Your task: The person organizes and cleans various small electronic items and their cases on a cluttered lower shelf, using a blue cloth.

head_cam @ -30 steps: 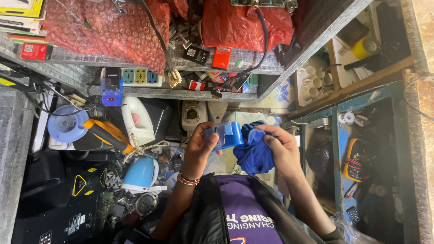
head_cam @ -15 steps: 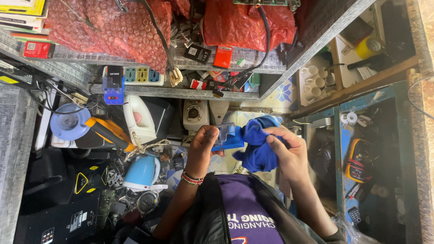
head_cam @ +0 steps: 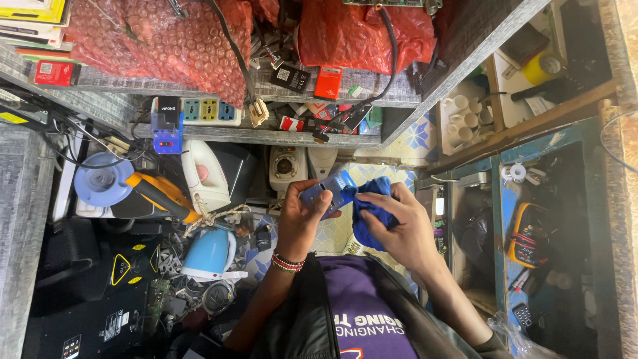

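Our left hand [head_cam: 300, 219] has its grip clamped around a small blue device [head_cam: 328, 189], fingers wrapped under its body and thumb along the side, holding it up in front of our chest. Our right hand [head_cam: 399, 226] is closed on a bunched blue cloth [head_cam: 369, 211], and the cloth is pressed against the right end of the device, so both grips are shut and the two things touch.

To wipe well, we judge it best to keep the left hand steady and low on the casing, leaving the surface under the cloth free, and to turn the device a little at a time so each face meets a clean fold. Light pressure should do; the casing looks like smooth plastic that could slip.

Beyond the hands, below us lies a cluttered floor: a white iron [head_cam: 203, 174], a light blue kettle [head_cam: 207, 254], an orange-handled tool [head_cam: 158, 193]. Farther off, a shelf [head_cam: 279, 136] carries a power strip [head_cam: 203, 110], and red bubble-wrap bags [head_cam: 146, 41] sit on the shelf beyond it.
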